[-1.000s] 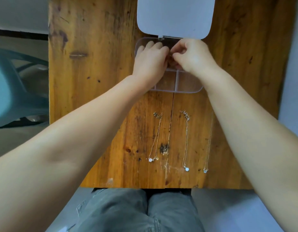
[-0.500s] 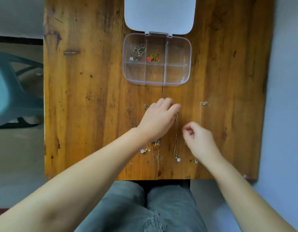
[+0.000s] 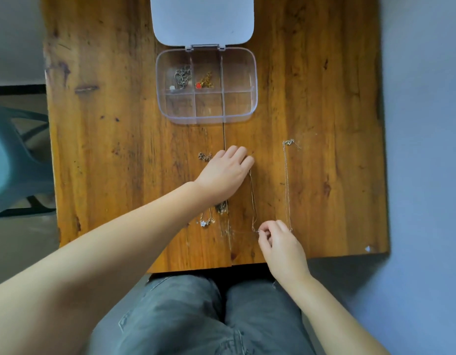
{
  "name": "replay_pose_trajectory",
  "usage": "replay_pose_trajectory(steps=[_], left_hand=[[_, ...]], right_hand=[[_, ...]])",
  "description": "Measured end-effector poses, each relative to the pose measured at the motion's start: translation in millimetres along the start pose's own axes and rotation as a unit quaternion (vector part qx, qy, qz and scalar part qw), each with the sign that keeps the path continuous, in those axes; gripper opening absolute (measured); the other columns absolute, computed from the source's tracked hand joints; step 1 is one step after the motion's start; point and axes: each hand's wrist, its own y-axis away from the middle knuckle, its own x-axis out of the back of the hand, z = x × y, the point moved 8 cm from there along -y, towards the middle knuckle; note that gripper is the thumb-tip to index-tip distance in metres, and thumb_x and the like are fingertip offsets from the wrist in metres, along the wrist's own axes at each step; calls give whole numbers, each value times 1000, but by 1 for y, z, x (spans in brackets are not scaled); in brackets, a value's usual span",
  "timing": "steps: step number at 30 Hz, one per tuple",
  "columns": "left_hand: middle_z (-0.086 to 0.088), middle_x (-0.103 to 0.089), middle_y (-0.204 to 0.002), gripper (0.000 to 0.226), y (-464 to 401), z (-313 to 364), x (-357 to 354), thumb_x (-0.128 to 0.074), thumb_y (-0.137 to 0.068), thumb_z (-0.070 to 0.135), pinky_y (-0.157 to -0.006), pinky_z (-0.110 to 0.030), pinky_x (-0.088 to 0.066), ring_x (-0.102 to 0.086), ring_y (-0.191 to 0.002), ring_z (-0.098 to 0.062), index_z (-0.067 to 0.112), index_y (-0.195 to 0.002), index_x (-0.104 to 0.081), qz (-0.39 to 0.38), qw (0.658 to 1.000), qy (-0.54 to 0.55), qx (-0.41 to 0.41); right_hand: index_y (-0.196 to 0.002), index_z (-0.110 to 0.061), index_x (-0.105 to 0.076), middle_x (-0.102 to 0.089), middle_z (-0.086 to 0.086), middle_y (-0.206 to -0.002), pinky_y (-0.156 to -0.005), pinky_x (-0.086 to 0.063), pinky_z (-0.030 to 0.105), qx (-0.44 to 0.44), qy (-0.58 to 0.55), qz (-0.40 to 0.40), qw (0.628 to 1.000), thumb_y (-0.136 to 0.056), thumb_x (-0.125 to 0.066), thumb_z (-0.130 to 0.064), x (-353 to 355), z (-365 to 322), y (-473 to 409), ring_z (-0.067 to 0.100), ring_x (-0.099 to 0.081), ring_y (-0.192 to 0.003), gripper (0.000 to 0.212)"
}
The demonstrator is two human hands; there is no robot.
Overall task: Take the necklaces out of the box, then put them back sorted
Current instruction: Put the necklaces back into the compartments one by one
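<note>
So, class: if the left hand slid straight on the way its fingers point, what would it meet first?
The left hand points up and right over bare table; it would probably pass right of the box, though depth is unclear.

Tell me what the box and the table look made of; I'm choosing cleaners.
Box: clear, glossy, probably plastic, since the wood grain shows through its compartments; its lid is opaque pale grey, matte. Table: wood, with visible grain, knots and dark marks, and a slight sheen suggesting varnish.
</note>
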Motion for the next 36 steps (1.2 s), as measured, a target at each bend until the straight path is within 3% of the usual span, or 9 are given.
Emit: replay_pose_trajectory(steps=[6, 12, 14, 16, 20, 24, 28, 32, 36], left_hand=[[-12, -54, -109, 21, -1, -6, 5, -55, -91, 14, -76, -41, -48, -49, -97, -29, 8, -111, -54, 7, 999, 47, -7], [-4, -50, -133, 35, 8, -6, 7, -58, -89, 31, -96, -44, -38, -40, -122, -26, 18, -121, -54, -47, 987, 155, 15], [-3, -60, -122, 21, 14, -2, 15, -55, -92, 30, -98, -46, -40, -47, -117, -24, 20, -108, -61, -89, 948, 304, 42], [-5, -68, -97, 18, 22, -7, 27, -49, -95, 27, -84, -43, -49, -59, -92, -22, 19, -92, -65, -104, 889, 436, 94], [-2, -70, -85, 24, 47, -55, 68, -46, -96, 20, -78, -28, -54, -65, -82, -12, 15, -84, -66, -6, 812, 551, 193], [-5, -71, -86, 21, 65, -112, 94, -50, -95, 14, -76, -22, -56, -68, -81, -12, 11, -89, -69, 95, 777, 562, 266], [2, -70, -87, 18, 61, -146, 102, -52, -94, 19, -79, -26, -52, -64, -83, -11, 14, -94, -69, 163, 820, 432, 338], [-7, -69, -92, 15, 45, -153, 109, -54, -90, 12, -74, -23, -41, -58, -84, -16, 8, -93, -68, 179, 873, 319, 323], [-7, -69, -101, 21, 39, -161, 110, -51, -88, 7, -79, -24, -46, -61, -92, -18, 9, -103, -67, 179, 863, 325, 343]], right_hand=[[-89, -31, -62, -65, -10, -89, -70, -50, 10, -8, -275, 16, 961, -94, -49, -23, 62, -39, -18, 1, -63, -80, 15], [-89, -36, -66, -70, -8, -107, -85, -56, 31, 56, -443, -3, 895, -93, -47, -24, 116, -103, -42, 13, -66, -103, 22], [-86, -36, -66, -72, 1, -106, -83, -55, 32, 73, -480, -22, 874, -91, -45, -24, 125, -121, -50, 19, -68, -100, 25], [-84, -34, -66, -74, 3, -99, -73, -53, 23, 87, -515, -22, 853, -92, -43, -22, 137, -134, -60, 18, -69, -92, 27], [-80, -31, -68, -71, -4, -78, -62, -50, 21, 96, -556, 31, 825, -94, -43, -20, 165, -149, -86, 10, -64, -71, 30], [-83, -29, -65, -68, -6, -76, -66, -52, 23, 85, -498, 84, 859, -92, -46, -22, 163, -161, -108, 10, -64, -71, 22], [-92, -19, -62, -69, -2, -82, -70, -57, 26, 69, -433, 74, 895, -96, -45, -17, 126, -185, -128, 13, -70, -78, 17], [-94, -11, -59, -69, 5, -85, -71, -60, 27, 42, -387, 37, 920, -98, -45, -10, 82, -205, -158, 11, -72, -78, 15], [-91, -11, -63, -70, 8, -89, -75, -58, 33, 50, -232, 51, 970, -94, -51, -11, 61, -212, -183, 18, -69, -84, 13]])
